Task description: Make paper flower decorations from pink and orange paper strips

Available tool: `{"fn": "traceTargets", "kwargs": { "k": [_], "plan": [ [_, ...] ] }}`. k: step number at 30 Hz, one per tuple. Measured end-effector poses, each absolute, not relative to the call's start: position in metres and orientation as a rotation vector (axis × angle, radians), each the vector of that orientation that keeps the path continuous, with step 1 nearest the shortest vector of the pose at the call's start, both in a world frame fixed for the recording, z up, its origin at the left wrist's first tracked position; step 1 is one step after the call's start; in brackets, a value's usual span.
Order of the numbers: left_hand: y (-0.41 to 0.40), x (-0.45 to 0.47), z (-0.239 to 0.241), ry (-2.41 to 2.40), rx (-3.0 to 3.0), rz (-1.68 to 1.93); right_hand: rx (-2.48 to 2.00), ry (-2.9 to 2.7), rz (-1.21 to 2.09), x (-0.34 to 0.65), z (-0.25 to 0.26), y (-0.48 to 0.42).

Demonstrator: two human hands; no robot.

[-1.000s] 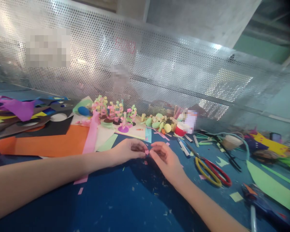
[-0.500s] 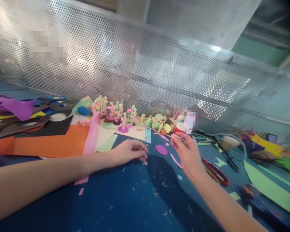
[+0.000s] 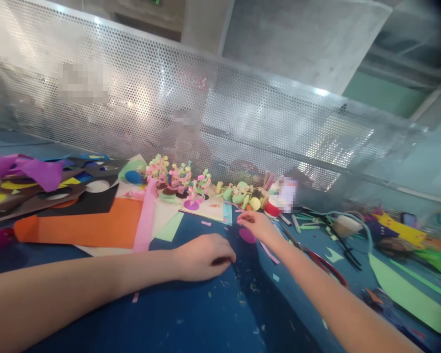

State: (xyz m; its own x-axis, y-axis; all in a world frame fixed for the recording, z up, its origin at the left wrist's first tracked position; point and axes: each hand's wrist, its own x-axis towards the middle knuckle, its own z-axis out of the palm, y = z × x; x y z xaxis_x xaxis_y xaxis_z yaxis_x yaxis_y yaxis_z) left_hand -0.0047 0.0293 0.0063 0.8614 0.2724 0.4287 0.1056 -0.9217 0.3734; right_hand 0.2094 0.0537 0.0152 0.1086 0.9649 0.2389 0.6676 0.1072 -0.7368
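Note:
My right hand [image 3: 259, 226] reaches out over the purple paper disc [image 3: 247, 236], partly covering it. Its fingertips pinch a small pink piece of paper [image 3: 239, 221]. My left hand [image 3: 206, 257] rests low on the blue table, back up, with fingers curled in; whether anything is inside them is hidden. Beyond it stand several small figures built of pink, green and yellow pieces [image 3: 176, 179], one of them on a purple disc [image 3: 191, 205]. A curved pink strip [image 3: 269, 253] lies under my right wrist.
Orange sheet [image 3: 84, 223], black sheet [image 3: 84, 201] and purple scraps [image 3: 44, 171] cover the left. Red-handled scissors [image 3: 325, 264], a red-and-white cup [image 3: 274, 206], green paper [image 3: 411, 289] and a phone [image 3: 408, 219] lie right. A perforated metal screen [image 3: 143, 98] stands behind.
My right hand has moved left and forward, coming over the purple disc with the pink piece still pinched. My left hand has turned back-up, slightly nearer. The view has shifted a little.

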Motion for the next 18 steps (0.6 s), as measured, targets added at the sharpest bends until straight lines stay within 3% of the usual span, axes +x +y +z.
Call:
{"fn": "traceTargets", "kwargs": {
  "k": [7, 11, 15, 18],
  "plan": [
    [0.032, -0.006, 0.004, 0.226, 2.742, 0.704, -1.657, -1.58, 0.299, 0.213, 0.025, 0.051],
    [0.025, -0.006, 0.002, 0.239, 2.809, 0.78, -1.564, -1.647, 0.358, 0.196, 0.025, 0.011],
    [0.028, -0.008, 0.013, 0.576, 2.792, 0.925, -1.579, -1.857, 0.196, 0.203, 0.004, -0.034],
    [0.044, -0.021, 0.037, 0.823, 2.751, 0.796, -1.55, -1.89, -0.006, 0.237, -0.02, -0.055]
  ]
}}
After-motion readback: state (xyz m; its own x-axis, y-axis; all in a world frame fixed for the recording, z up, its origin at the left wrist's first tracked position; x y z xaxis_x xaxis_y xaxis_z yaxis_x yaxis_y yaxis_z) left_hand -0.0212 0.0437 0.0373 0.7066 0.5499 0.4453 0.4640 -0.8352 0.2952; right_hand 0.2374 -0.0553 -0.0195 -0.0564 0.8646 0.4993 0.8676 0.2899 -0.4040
